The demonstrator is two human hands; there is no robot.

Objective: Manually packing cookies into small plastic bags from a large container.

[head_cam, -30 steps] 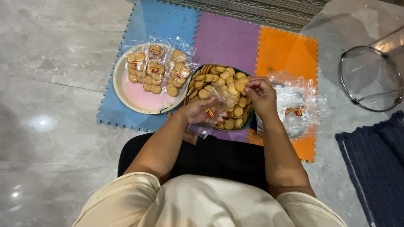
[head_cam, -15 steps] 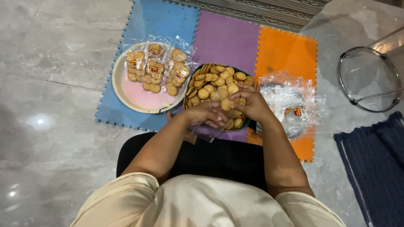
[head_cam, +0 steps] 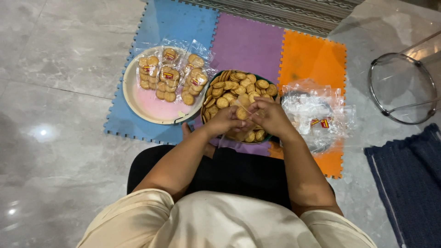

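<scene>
A dark bowl (head_cam: 212,81) heaped with several small round golden biscuits (head_cam: 239,83) sits on the purple foam mat. Both hands meet over its near side. My left hand (head_cam: 223,120) pinches a clear plastic bag holding a few biscuits (head_cam: 242,112). My right hand (head_cam: 270,117) grips the same bag from the right, fingers curled around its top. To the left, a pink plate (head_cam: 151,106) carries three sealed packs of biscuits (head_cam: 171,78) with red and yellow labels.
A pile of empty clear bags (head_cam: 314,115) lies on the orange mat, right of the bowl. A round glass-topped metal stool (head_cam: 402,87) stands at far right, a dark blue rug (head_cam: 409,183) below it. Grey marble floor surrounds the mats.
Both hands have drawn down and together over the bowl's near side. The bag, earlier held up and spread between them, is now bunched between the fingers.
</scene>
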